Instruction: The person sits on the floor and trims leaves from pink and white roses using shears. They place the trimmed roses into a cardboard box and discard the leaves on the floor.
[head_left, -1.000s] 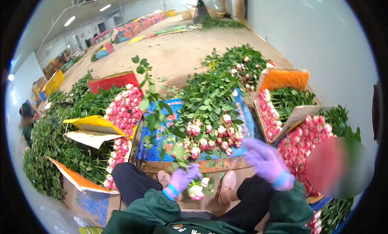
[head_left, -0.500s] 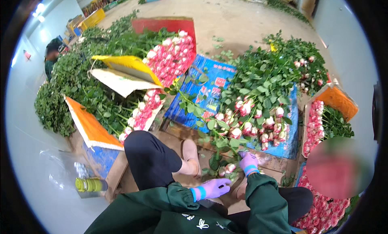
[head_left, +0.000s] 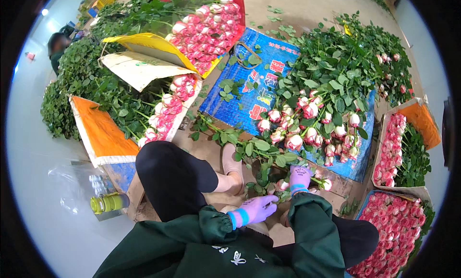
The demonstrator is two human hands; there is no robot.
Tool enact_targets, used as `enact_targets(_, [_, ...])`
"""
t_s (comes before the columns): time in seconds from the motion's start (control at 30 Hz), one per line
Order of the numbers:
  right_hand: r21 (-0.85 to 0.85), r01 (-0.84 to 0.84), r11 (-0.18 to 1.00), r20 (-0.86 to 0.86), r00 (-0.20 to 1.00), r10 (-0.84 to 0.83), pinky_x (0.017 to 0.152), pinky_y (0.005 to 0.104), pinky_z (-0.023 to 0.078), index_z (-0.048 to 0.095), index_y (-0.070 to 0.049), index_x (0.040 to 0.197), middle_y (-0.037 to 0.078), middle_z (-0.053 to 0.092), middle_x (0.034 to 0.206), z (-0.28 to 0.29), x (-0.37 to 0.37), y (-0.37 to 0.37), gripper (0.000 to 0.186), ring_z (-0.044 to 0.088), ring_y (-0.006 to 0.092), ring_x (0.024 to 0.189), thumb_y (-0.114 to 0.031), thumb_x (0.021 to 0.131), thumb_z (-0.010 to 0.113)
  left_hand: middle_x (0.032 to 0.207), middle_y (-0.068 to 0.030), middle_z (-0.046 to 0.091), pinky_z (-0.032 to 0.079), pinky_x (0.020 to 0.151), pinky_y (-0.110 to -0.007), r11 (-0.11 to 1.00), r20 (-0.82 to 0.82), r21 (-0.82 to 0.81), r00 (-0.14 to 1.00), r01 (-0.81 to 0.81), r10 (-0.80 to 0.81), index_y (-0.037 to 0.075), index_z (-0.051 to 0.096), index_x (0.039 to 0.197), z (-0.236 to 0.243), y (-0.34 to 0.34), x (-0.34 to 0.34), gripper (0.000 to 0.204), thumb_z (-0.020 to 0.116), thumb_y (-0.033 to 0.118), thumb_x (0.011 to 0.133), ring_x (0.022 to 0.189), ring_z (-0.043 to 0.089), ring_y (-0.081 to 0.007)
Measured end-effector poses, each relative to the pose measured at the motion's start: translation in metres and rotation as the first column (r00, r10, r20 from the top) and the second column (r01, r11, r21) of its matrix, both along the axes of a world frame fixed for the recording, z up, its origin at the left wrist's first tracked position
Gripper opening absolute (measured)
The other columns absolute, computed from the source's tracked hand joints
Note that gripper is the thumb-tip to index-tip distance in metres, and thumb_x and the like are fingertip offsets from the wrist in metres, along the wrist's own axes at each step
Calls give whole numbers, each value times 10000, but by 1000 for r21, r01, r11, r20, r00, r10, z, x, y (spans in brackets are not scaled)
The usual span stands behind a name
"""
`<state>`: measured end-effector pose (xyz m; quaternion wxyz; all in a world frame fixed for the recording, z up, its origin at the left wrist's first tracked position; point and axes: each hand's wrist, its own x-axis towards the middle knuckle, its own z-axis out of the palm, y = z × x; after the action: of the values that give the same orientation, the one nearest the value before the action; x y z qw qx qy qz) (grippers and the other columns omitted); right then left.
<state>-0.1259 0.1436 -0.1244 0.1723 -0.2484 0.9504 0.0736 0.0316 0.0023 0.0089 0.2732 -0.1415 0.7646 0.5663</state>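
Observation:
My left hand (head_left: 259, 209), in a pale purple glove with a blue cuff, is held low between my knees. Its fingers are curled together, and a small dark bit shows at the fingertips that I cannot make out. Just ahead and to the right, my right hand (head_left: 300, 177), gloved alike, is closed at the stem of a pink-and-white rose (head_left: 325, 184) whose head sticks out to its right. Leafy rose stems (head_left: 261, 172) lie beside that hand, with a rose head (head_left: 282, 185) between the two hands. More loose roses (head_left: 294, 142) are heaped beyond, heads toward me.
A blue printed sheet (head_left: 230, 105) lies under the heap. Packed roses (head_left: 206, 30) stand behind red, yellow and orange boards (head_left: 103, 131) at left. More bunches (head_left: 389, 230) fill the right side. A green bottle (head_left: 109, 202) lies at lower left. Someone (head_left: 58, 49) is at far left.
The view has tilted down and nearer. A rose head now shows to the right of my right hand. My left hand has shifted slightly up toward it. A blurred round patch at right is gone.

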Motion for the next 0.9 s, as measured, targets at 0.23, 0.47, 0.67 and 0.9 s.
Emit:
enact_targets(0.23, [-52, 24, 998, 102, 995, -18, 530, 398, 482, 686, -81, 755, 117, 655, 747, 40, -14, -11, 160, 646, 270, 678, -115, 720, 534, 865, -82, 634, 481, 720, -282, 967, -85, 220, 985, -131, 153, 57, 570, 1137, -22, 4, -1, 298, 574, 194, 872, 771, 571, -117])
enact_targets(0.47, [-93, 220, 971, 2, 975, -221, 666, 364, 457, 646, -105, 892, 72, 610, 887, -12, -7, -11, 166, 607, 234, 841, -121, 800, 509, 894, -29, 619, 459, 725, -214, 955, 154, 229, 976, -189, 156, -11, 535, 1170, -6, 7, -13, 326, 549, 138, 880, 776, 542, -70])
enact_targets(0.67, [-150, 284, 947, -23, 957, -291, 637, 366, 458, 656, -88, 867, 85, 613, 853, -19, -3, -3, 165, 614, 241, 798, -151, 819, 511, 978, -64, 612, 443, 620, -190, 952, 189, 269, 977, -147, 97, -16, 475, 1230, -15, 10, -13, 365, 515, 147, 906, 763, 561, -83])
enact_targets(0.9, [-158, 290, 944, 17, 957, -291, 645, 361, 455, 669, -85, 880, 84, 618, 879, -10, -2, -8, 169, 614, 244, 826, -125, 804, 523, 952, -66, 610, 453, 622, -203, 967, 256, 206, 962, -153, 97, -36, 469, 1221, -28, 9, -12, 376, 509, 153, 899, 741, 561, -95])
